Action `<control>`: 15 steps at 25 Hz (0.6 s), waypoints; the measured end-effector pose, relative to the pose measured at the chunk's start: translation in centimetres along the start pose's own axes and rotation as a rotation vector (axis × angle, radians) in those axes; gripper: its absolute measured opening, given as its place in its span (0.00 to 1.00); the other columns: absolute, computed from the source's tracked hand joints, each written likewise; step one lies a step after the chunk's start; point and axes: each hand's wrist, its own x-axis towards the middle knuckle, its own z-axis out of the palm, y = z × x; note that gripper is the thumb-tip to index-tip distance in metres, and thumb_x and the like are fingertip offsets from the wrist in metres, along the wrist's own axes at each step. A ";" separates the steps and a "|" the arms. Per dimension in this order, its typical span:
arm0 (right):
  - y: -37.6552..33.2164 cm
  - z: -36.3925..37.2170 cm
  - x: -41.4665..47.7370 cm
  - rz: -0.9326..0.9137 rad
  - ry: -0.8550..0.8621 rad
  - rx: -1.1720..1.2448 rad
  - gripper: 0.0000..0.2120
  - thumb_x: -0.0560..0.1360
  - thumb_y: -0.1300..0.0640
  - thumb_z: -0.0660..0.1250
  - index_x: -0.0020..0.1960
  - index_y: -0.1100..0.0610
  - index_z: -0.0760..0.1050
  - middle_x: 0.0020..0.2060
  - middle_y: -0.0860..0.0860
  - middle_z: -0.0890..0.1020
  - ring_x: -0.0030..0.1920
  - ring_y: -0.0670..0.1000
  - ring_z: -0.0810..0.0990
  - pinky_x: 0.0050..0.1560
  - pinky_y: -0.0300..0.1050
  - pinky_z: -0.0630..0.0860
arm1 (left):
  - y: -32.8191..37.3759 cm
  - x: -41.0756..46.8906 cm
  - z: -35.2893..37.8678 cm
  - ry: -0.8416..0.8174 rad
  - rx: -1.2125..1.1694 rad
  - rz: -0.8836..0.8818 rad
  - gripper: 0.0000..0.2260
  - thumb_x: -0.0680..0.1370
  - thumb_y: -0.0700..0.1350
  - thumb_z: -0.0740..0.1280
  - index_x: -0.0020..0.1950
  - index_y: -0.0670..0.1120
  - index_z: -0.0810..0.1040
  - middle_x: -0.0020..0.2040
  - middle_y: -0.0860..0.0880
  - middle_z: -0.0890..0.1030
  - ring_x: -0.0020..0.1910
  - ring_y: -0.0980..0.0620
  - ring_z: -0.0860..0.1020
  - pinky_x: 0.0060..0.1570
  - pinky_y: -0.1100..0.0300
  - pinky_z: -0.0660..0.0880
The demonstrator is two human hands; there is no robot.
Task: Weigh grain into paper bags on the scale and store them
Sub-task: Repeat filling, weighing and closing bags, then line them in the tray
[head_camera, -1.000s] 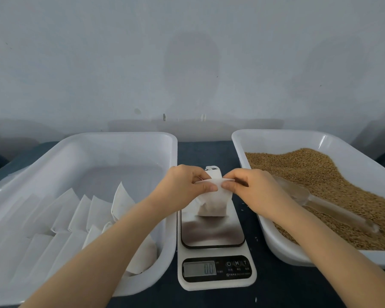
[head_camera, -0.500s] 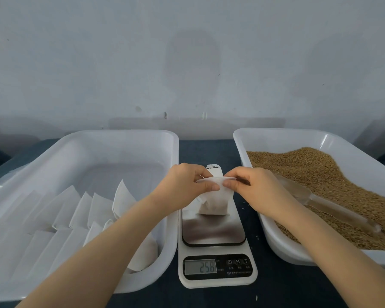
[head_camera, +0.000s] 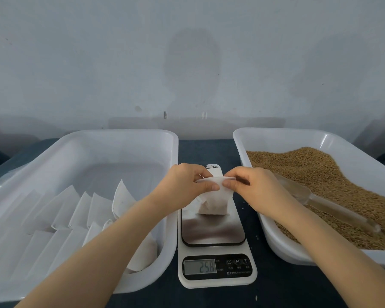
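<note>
Two white tubs (head_camera: 173,152) flanking scale (head_camera: 216,266) on dark tabletop (head_camera: 276,292), pale wall (head_camera: 187,52) behind.

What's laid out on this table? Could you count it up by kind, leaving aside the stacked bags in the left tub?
White plastic tubs: 2 (left tub, grain tub)
Digital scale: 1
Paper bag on the scale: 1
Clear scoop: 1
Total: 5

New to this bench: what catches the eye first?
Both hands, left and right, pinch the top of a small paper bag on the scale at centre. A tub of brown grain sits right, a tub of bags left.
</note>
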 end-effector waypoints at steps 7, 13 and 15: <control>0.0 0.0 0.0 0.004 -0.009 0.006 0.03 0.76 0.51 0.67 0.46 0.46 0.79 0.27 0.30 0.75 0.31 0.33 0.74 0.34 0.26 0.67 | 0.0 0.1 0.0 0.003 0.017 0.012 0.07 0.73 0.53 0.72 0.46 0.52 0.82 0.40 0.51 0.82 0.36 0.54 0.76 0.36 0.65 0.71; -0.1 0.0 0.0 0.002 0.040 0.028 0.03 0.75 0.53 0.68 0.44 0.48 0.81 0.26 0.40 0.77 0.30 0.37 0.74 0.33 0.28 0.68 | -0.1 0.1 0.0 0.010 0.046 0.011 0.05 0.74 0.52 0.71 0.39 0.55 0.78 0.33 0.56 0.79 0.31 0.59 0.75 0.30 0.71 0.69; -0.2 -0.1 -0.1 -0.030 0.030 0.033 0.04 0.75 0.53 0.68 0.44 0.48 0.81 0.27 0.38 0.77 0.30 0.37 0.74 0.33 0.27 0.68 | 0.0 -0.2 0.1 -0.022 0.011 0.032 0.05 0.72 0.54 0.72 0.40 0.57 0.78 0.34 0.57 0.80 0.31 0.61 0.75 0.30 0.73 0.68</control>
